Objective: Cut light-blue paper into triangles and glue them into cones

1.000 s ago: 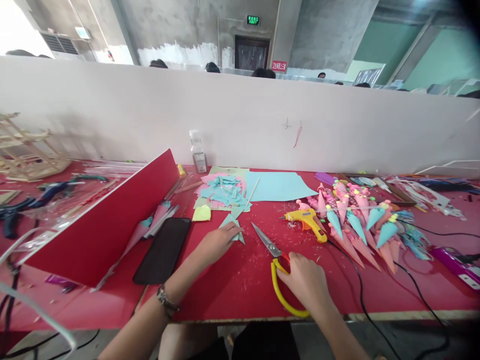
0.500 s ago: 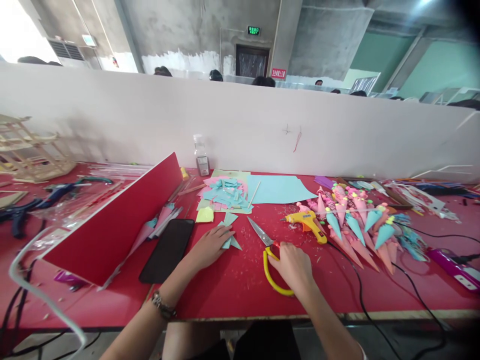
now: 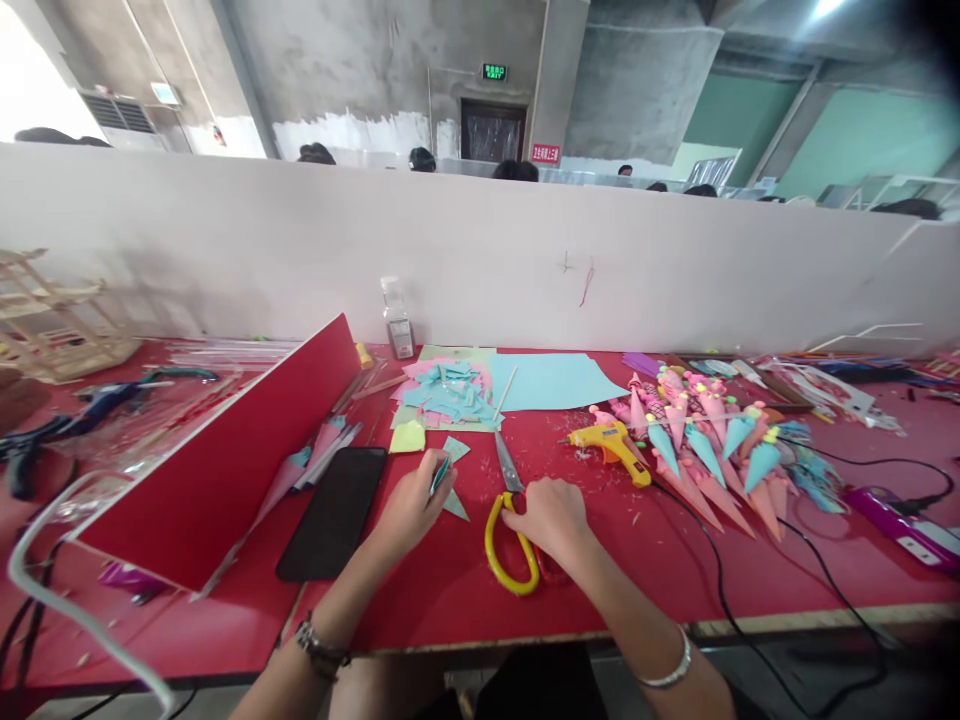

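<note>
My left hand is closed on small light-blue paper pieces, pinched edge-up between thumb and fingers. Beside those fingers, two more light-blue paper scraps lie flat on the red tabletop. My right hand is closed on the handles of a pair of scissors, whose blades point away from me. One yellow handle loop shows to the left of the hand; the red part is mostly hidden under it. A yellow paper pad lies beyond my left hand.
A black phone and an upright red board stand left. Ahead are a heap of paper scraps, a blue sheet and a bottle. To the right lie a yellow glue gun, paper cones and a power strip.
My left hand has curled round light-blue paper pieces that lay flat beneath it. My right hand has moved left with the scissors, which now point more straight ahead.
</note>
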Demonstrator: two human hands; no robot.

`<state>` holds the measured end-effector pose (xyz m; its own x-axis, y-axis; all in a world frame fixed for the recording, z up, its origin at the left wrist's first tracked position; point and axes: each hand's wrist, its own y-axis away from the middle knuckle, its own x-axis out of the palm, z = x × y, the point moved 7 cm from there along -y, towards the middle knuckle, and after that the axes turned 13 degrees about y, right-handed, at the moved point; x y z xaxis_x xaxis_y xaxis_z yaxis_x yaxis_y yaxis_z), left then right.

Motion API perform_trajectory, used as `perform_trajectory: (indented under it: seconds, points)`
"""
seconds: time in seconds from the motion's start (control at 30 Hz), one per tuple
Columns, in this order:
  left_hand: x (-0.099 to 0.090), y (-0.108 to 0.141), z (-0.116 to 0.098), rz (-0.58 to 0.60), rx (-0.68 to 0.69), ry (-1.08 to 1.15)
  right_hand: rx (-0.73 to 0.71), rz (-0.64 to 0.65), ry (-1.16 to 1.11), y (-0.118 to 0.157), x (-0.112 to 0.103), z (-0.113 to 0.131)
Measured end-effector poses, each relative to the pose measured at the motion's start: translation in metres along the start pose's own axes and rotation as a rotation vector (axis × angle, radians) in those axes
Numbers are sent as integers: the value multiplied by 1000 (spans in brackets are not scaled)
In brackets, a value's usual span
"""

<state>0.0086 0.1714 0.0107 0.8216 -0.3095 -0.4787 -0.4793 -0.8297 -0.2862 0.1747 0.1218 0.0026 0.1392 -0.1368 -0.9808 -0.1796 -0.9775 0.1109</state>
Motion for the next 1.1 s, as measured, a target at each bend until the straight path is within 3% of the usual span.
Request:
perform_trajectory:
  seconds: [0.2,0.4,0.47,0.7,0.93,1.1]
  points:
    - [26,-4,-23,105,67,181,-84,-53,-69,5,-9,-5]
    - [40,3,-34,220,-26,261,-407,-253,-811,36,-51,3]
    - [42,6,-36,235,-40,290,-461,-284,-942,42,-58,9]
    - [46,13,-43,284,-19,274,-574,-280,-1017,40,-58,23]
    - [44,18,-42,304,-15,272,-561,-373,-1059,46,-63,19]
    - [45,22,-40,374,-48,414,-546,-303,-1149,45,-58,22]
